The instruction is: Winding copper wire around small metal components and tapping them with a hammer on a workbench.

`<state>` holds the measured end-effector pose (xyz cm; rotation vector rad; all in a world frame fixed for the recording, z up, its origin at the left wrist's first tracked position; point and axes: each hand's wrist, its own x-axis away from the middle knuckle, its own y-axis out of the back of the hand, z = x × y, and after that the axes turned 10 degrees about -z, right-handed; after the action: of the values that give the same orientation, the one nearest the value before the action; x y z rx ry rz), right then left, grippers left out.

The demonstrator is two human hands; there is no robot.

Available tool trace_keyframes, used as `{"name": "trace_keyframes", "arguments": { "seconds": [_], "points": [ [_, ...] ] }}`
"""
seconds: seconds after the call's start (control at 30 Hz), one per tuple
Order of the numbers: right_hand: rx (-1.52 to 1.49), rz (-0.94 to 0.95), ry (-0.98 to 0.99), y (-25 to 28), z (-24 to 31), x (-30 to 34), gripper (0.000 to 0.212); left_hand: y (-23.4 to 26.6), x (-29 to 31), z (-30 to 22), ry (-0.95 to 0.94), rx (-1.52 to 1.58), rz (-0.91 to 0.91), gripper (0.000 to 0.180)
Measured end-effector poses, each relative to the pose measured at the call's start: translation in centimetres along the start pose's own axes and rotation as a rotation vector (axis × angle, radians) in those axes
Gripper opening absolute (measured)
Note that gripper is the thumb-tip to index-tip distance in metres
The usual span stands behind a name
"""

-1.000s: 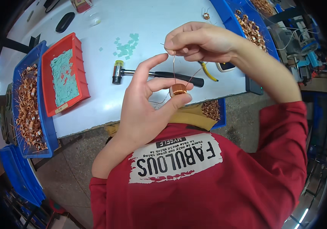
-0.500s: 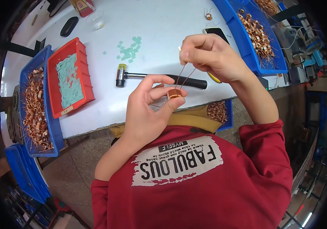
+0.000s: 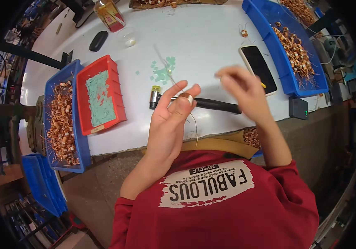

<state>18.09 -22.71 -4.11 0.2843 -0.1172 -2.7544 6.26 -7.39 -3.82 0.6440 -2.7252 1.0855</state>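
My left hand [image 3: 167, 124] is raised over the near edge of the white table [image 3: 211, 37]. It pinches a small copper wire coil [image 3: 185, 98] between thumb and fingertips. One thin wire lead [image 3: 165, 66] runs up and left from the coil, and another hangs down toward my red shirt. My right hand [image 3: 242, 93] hovers to the right of the coil, blurred by motion, and appears clear of the wire; its grip is unclear. A hammer [image 3: 215, 105] with a black handle lies on the table behind both hands.
A red tray [image 3: 110, 66] of green pieces and a blue bin [image 3: 77, 137] of copper coils stand at the left. Another blue bin [image 3: 269, 45] of coils is at the right, beside a dark phone [image 3: 259, 68]. Loose green pieces [image 3: 161, 71] lie mid-table.
My right hand was pinching the wire above the coil; it has swung right and away from it. The freed lead now points up and left. My left hand keeps the coil.
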Motion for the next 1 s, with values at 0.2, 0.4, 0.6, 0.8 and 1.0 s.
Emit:
{"name": "trace_keyframes", "arguments": {
  "seconds": [0.2, 0.4, 0.6, 0.8, 1.0],
  "points": [
    [-0.022, 0.200, 0.125, -4.0, 0.1, 3.6, 0.013, -1.0, 0.1, -0.3, 0.000, 0.007, 0.012, 0.054],
    [-0.264, 0.313, -0.150, -4.4, -0.1, 3.4, 0.014, -1.1, -0.3, -0.2, -0.001, 0.086, -0.162, 0.043],
    [-0.460, 0.356, -0.293, -4.5, -0.6, 3.7, 0.013, -0.6, -0.4, -0.6, 0.120, 0.088, -0.131, 0.043],
    [0.005, 0.235, 0.054, -2.4, -1.1, 2.8, 0.011, 2.0, -0.5, -0.8, 0.062, -0.048, -0.111, 0.035],
    [0.301, 0.133, 0.638, -3.0, -1.6, 3.4, 0.014, 1.6, -0.5, -0.6, -0.038, -0.010, -0.198, 0.038]
  ]
}}
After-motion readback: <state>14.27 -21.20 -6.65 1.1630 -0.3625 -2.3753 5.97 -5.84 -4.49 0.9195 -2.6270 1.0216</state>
